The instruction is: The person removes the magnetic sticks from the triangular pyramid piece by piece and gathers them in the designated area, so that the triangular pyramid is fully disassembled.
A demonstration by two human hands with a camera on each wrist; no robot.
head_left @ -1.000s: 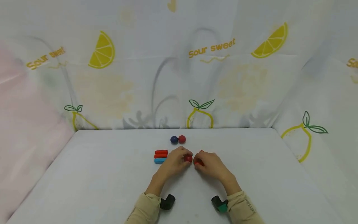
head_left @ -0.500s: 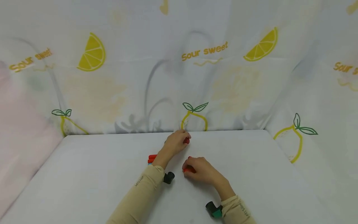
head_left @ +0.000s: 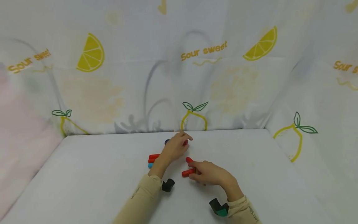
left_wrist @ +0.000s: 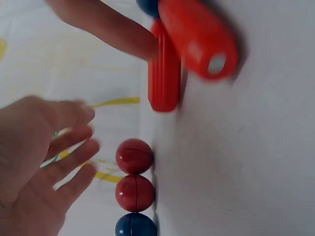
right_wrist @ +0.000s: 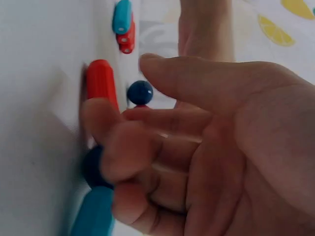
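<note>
My left hand (head_left: pixel 175 147) hovers at the far row of balls, its fingers spread and apart from them in the left wrist view. That row has two red balls (left_wrist: pixel 135 193) and a navy ball (left_wrist: pixel 136 225), touching. Nearer, my right hand (head_left: pixel 211 174) is beside two red sticks (head_left: pixel 188 173), fingers loosely bent, thumb apart, gripping nothing visible. One of its fingers appears to touch a red stick (left_wrist: pixel 165 81); the other red stick (left_wrist: pixel 202 44) shows a silvery end. Behind the right fingers are a navy ball (right_wrist: pixel 93 167) and a teal stick (right_wrist: pixel 93 214), partly hidden.
Left of the left forearm lie red sticks (head_left: pixel 153 156) and a blue stick (head_left: pixel 150 165), side by side and partly covered. Black wrist devices (head_left: pixel 168 185) are worn at both cuffs. The white table (head_left: pixel 84 177) ends at a printed cloth backdrop (head_left: pixel 165 77).
My left hand carried a red ball forward to the far pair and has let it go there. My right hand has loosened and drawn slightly right, uncovering the red sticks.
</note>
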